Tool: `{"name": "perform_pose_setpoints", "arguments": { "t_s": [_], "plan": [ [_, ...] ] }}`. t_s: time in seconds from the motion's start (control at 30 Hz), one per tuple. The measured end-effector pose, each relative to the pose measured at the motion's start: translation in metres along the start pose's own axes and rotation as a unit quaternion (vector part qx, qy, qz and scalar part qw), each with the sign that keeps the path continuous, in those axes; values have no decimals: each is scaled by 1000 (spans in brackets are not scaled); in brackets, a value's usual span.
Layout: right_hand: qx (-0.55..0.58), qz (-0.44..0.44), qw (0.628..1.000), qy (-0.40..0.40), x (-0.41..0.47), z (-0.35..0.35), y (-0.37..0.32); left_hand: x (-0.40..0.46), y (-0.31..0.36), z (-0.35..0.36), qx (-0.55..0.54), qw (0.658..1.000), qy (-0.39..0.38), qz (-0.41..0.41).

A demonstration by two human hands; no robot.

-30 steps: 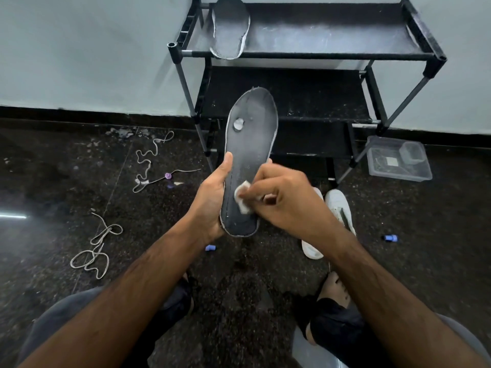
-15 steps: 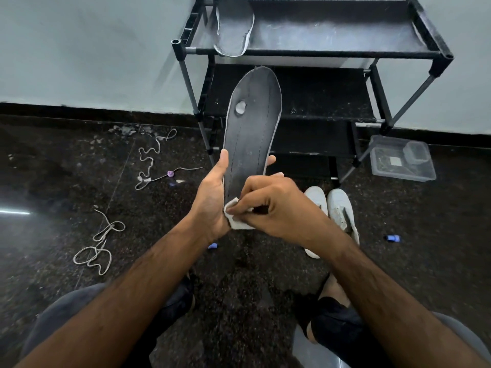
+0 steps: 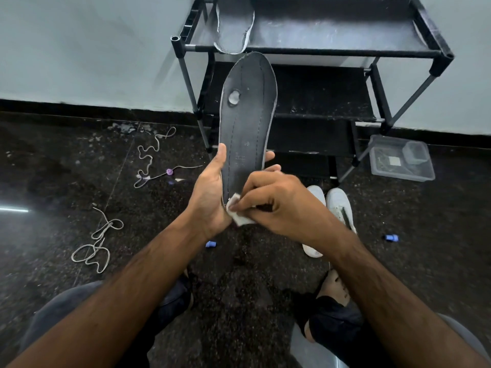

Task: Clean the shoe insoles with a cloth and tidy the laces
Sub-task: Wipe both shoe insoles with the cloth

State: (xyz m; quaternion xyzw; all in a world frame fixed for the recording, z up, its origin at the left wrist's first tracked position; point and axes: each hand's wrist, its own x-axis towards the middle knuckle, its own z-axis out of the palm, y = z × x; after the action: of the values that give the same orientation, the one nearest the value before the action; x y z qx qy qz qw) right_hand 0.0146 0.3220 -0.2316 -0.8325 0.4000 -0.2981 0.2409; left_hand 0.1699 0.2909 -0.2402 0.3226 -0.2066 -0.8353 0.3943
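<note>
A dark grey insole with a worn hole near its toe stands upright in front of me. My left hand grips its heel end, thumb on the left edge and fingertips showing on the right. My right hand pinches a small white cloth against the insole's heel. A second insole lies on the top shelf of the black shoe rack. Two loose laces lie on the floor at left, one farther back and one nearer. A pair of white shoes sits behind my right wrist, partly hidden.
A clear plastic box stands on the floor by the rack's right leg. Small blue caps lie on the floor, and a purple bead sits on the farther lace. My knees and a bare foot are below.
The insole has been raised more upright, and my left hand now holds it nearer the heel. My right hand has wiped the cloth down from mid-heel to the heel's bottom edge.
</note>
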Motion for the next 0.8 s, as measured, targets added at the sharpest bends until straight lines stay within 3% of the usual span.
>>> {"name": "perform_pose_setpoints", "arguments": {
  "t_s": [0.1,0.17,0.33,0.4,0.5,0.6,0.7,0.8],
  "plan": [
    [-83,37,988,126,-2,-2,5,2,-7,5,-21,1000,6,4],
    [-61,49,988,135,0,0,4,3,-9,4,-22,1000,6,9],
    [19,22,997,-78,-1,5,1,1,8,-5,-32,997,40,64],
    [75,71,989,-104,-4,-2,5,2,13,-6,14,994,58,94],
    [218,139,965,-40,-8,-24,14,5,6,-8,72,988,72,111],
    [313,191,925,99,-9,-32,26,7,-4,-14,170,973,58,145],
    [426,236,853,185,-6,-27,32,11,-12,-17,381,904,56,187],
    [536,274,761,240,-3,-26,36,13,-27,-23,619,753,76,210]
  ]
}}
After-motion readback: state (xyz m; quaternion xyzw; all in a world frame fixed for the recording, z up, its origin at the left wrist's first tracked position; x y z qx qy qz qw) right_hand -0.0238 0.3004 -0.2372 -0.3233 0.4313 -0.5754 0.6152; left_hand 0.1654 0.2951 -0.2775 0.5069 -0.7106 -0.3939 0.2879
